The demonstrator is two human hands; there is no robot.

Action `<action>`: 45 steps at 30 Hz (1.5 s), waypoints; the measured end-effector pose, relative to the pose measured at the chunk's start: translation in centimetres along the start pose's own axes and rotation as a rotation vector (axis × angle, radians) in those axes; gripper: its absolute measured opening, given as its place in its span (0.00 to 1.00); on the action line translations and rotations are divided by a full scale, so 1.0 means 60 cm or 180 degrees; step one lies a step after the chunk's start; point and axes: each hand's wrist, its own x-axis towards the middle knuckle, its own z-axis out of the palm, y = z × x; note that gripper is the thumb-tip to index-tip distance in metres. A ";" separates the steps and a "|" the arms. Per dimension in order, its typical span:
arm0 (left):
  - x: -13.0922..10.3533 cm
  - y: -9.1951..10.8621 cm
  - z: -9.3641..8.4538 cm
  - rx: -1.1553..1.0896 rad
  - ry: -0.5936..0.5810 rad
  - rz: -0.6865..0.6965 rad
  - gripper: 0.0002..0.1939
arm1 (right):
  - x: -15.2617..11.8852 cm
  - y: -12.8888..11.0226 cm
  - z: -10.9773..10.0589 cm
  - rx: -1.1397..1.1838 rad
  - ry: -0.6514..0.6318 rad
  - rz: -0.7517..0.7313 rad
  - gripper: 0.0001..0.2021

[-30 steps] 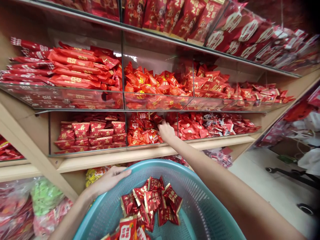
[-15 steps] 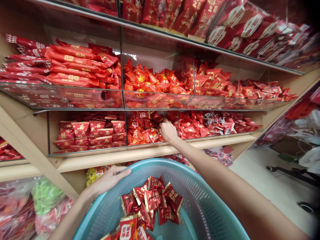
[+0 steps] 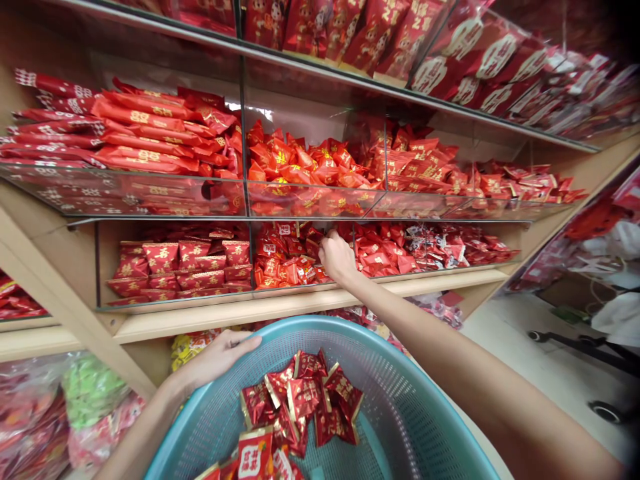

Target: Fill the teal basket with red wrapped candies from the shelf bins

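Note:
My left hand (image 3: pixel 223 357) is closed on the rim of a teal plastic basket (image 3: pixel 410 393), thumb over the edge. Several red packets with gold lettering (image 3: pixel 303 398) lie in the basket. My right hand (image 3: pixel 337 257) reaches into the lower shelf bin, at the right side of a heap of small red packets (image 3: pixel 280 257). Its fingers are curled together against the packets, and whether a packet is between them is hidden. To its right is another heap of red packets (image 3: pixel 383 253).
Glass-fronted shelves (image 3: pixel 310 200) with red packets rise above my right hand. A wooden ledge (image 3: pixel 190 320) runs just beyond the basket. Bagged goods (image 3: pixel 95 387) sit at lower left; a wheeled base (image 3: pixel 590 347) stands on the floor at right.
My right hand has shifted very slightly within the bin, its fingers still curled at the packets. The left hand and the basket are nearly unchanged.

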 end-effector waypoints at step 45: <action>0.002 0.001 0.004 -0.0054 0.0039 -0.0127 0.27 | -0.228 0.067 -0.051 0.2377 0.0002 -0.1434 0.05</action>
